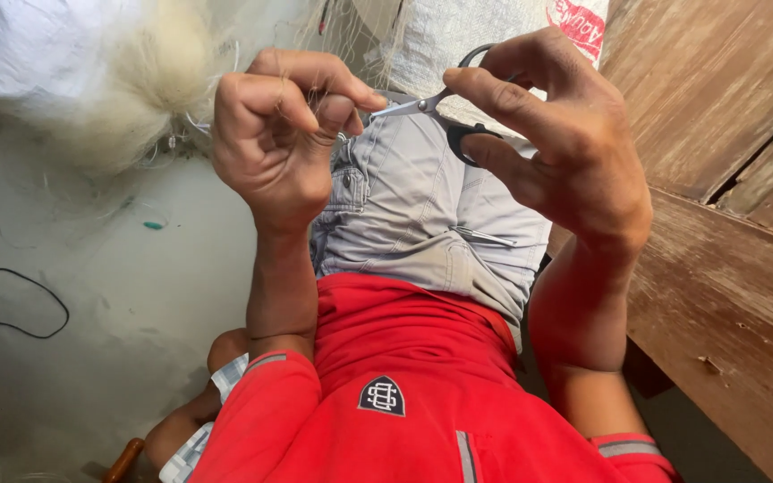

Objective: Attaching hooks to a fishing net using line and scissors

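Scissors [445, 107] sit in our right hand [565, 143], fingers through the black loops, blades parted and pointing left toward our left hand [279, 125]; that hand is clenched on thin pale strands, pinched at thumb and forefinger, just beside the blade tips, with the fibre bundle [149, 89] further left

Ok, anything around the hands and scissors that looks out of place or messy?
Nothing damaged. The right hand holds small scissors, blades pointed at the left hand, which pinches fine net threads. Oddities: loose thread scraps and a small green bit litter the floor, and a black cable trails across it.
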